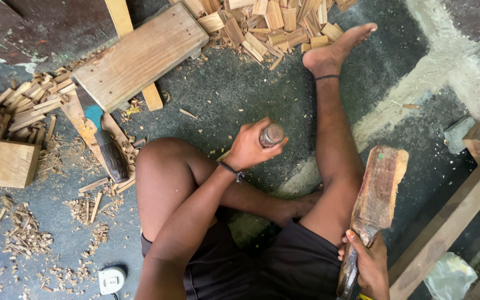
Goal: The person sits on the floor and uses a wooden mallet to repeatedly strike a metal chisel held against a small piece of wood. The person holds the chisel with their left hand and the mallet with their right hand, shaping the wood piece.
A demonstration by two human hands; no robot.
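Left hand [249,149]: fingers wrapped tight around a chisel handle [272,134], round-ended and dark, held above the floor between the knee and the outstretched leg. Right hand [369,265]: fingers closed on the grip of a wooden mallet [378,191], a worn, flat-faced block lying beside the right thigh. Open dark floor [223,94] lies ahead of the chisel. Beyond it, a planed wooden board [140,55] rests at an angle, with a heap of short cut wood pieces [273,25] at the top edge. Shavings [26,233] litter the left side.
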